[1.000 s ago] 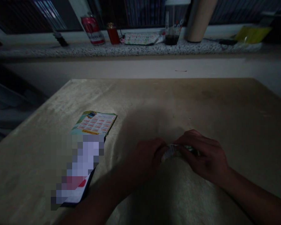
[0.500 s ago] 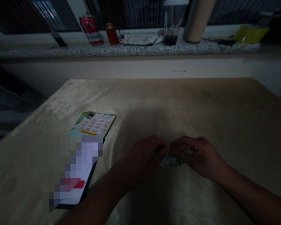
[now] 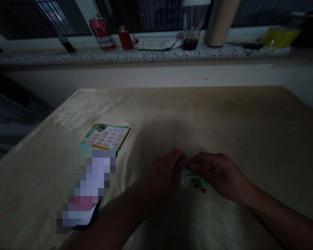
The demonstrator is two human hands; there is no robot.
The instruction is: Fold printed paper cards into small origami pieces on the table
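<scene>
Here, right of the phone (image 3: 91,187), left hand (image 3: 165,172) and right hand (image 3: 223,173), 2 pinches, grip a printed piece (image 3: 195,181) that could tear if tugged unevenly!

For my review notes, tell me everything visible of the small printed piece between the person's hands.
The small printed piece looks thin, like paper or film, though dim light leaves its material uncertain. Its visible face is pale at the left and greenish toward the right, with dark markings near the middle; any lettering is too blurred to read. The left hand grips its left side and the right hand its upper right. Fingers hide its upper part, so its full outline cannot be told.
</scene>
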